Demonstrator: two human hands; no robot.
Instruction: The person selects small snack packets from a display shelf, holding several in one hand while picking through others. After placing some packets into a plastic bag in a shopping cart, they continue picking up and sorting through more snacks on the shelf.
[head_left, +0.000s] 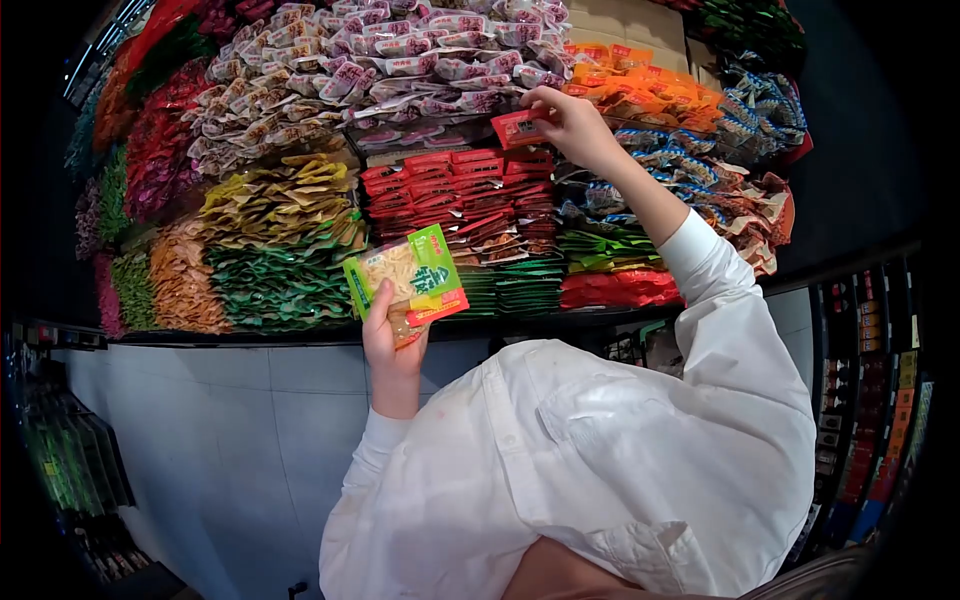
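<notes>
My left hand [384,338] is closed around a green and yellow snack packet [408,275] with a red lower corner, its thumb across the front. Part of another packet shows under the thumb, mostly hidden. Farther up, my right hand [572,125] pinches a small red packet [520,129] by its right edge. This red packet is above the back end of the rows of red packets [450,195], which stand upright in tight files. Dark green packets [528,285] stand in front of those rows.
Purple and white wrapped snacks [400,65] are heaped at the back. Orange packets [645,85] and blue-white ones [660,165] lie to the right. Yellow packets [285,200] and green packets [270,285] fill the left. Shelves [865,400] stand at far right, over tiled floor [230,430] at left.
</notes>
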